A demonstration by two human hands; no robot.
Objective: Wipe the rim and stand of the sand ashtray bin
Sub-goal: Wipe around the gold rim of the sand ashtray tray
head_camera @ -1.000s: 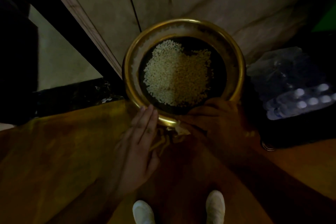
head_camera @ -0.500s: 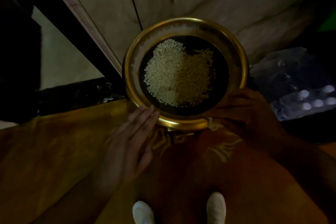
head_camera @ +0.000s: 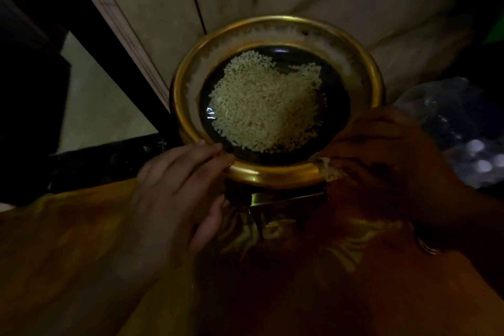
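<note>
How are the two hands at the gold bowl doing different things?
The left hand lies flat with fingers extended on the near-left rim; the right hand is bunched, pinching a pale cloth against the near-right rim. The left hand holds nothing and looks better lit; the right is in shadow. Both touch the rim's near edge.

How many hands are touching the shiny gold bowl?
2. The left hand rests its fingers on the near-left of the gold rim. The right hand presses a pale cloth on the near-right rim.
</note>
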